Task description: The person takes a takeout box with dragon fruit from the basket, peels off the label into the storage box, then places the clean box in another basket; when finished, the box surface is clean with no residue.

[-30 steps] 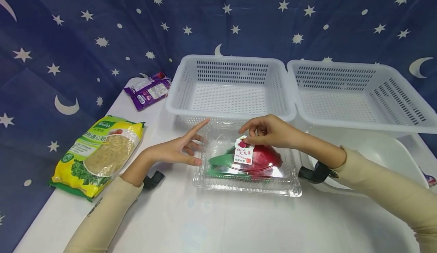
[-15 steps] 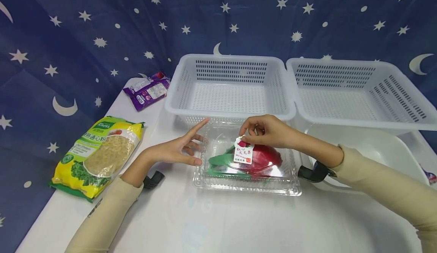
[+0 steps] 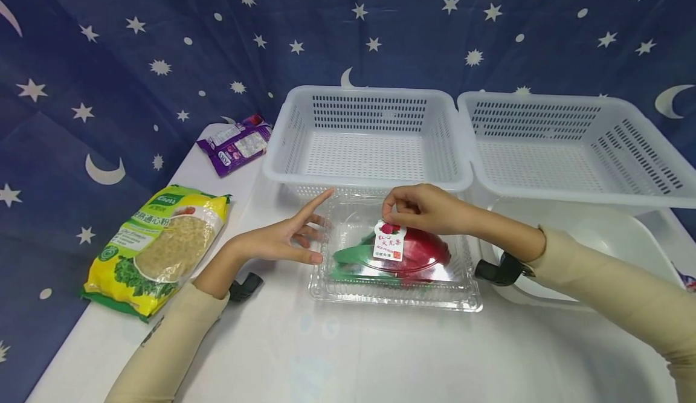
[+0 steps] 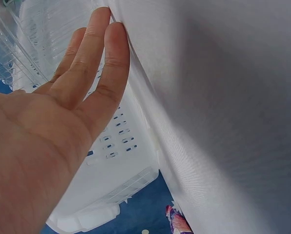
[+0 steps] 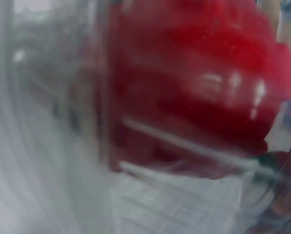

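On the white table (image 3: 348,354), the clear plastic box (image 3: 394,301) sits shut before two baskets, holding red (image 3: 429,251) and green (image 3: 356,258) contents; glare on its lid makes it hard to tell whether these are one thing or two. A printed label (image 3: 389,245) lies over them. Curled fingers of the right hand (image 3: 426,209) meet the label's top edge; whether they pinch or only touch it, I cannot tell. The left hand (image 3: 280,240) holds nothing, fingers spread beside the box. Both the left basket (image 3: 367,182) and the right basket (image 3: 587,196) show slotted walls; the right one runs out of frame. The right arm partly hides a white tub (image 3: 603,231). At the far right, a colourful thing (image 3: 687,281) is cut off. The right wrist view is mostly blurred red.
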The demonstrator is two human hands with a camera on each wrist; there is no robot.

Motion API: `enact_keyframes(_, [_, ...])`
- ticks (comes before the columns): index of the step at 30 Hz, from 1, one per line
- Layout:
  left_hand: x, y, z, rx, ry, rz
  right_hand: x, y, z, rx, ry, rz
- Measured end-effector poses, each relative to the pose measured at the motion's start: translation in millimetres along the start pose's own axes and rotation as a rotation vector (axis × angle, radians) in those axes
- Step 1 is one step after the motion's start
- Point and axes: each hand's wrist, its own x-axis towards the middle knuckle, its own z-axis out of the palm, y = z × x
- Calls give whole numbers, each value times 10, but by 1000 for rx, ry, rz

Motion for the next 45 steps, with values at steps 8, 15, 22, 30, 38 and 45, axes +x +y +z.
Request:
enact_keyframes(8, [13,10,16,0,2,-4,-45,36,-5,43,-17,-20])
enact_keyframes(15, [25,22,17,6,-3,9,-88,34,-6,48,-18,-21])
enact_keyframes(22, [31,31,26,11,-11,12,-139,32,7,47,-8,-28])
enact_keyframes(30, [26,35,32,30,5,27,-205,18,26,70,13,-79])
enact_keyframes(38, [21,38,38,62,33,29,-288,21,50,33,73,-117])
enact_keyframes(45, [27,35,54,71,41,31,-346,49,63,52,111,-113])
